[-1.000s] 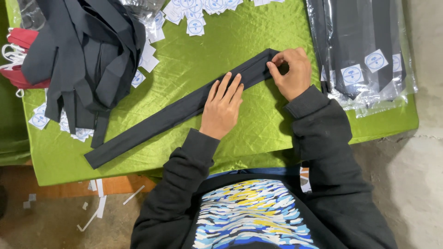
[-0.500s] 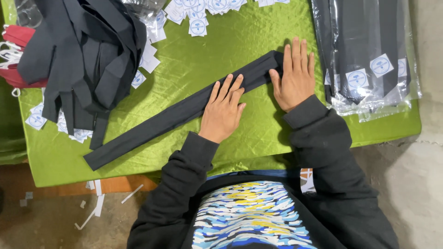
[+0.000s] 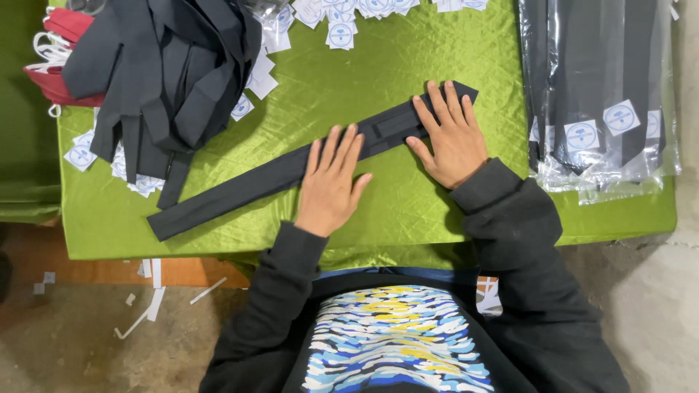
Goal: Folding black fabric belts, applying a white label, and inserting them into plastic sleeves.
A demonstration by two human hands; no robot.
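Both palms pin the dark necktie (image 3: 291,171) flat.
Left hand (image 3: 331,182) and right hand (image 3: 450,137) press down with fingers spread, gripping nothing, smoothing it on the green cloth (image 3: 393,65).

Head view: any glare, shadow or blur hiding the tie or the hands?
Head view: sharp and evenly lit; the green cloth has a soft sheen, the plastic bags show mild glare; left hand and right hand cast faint shadows, flat on the dark tie.
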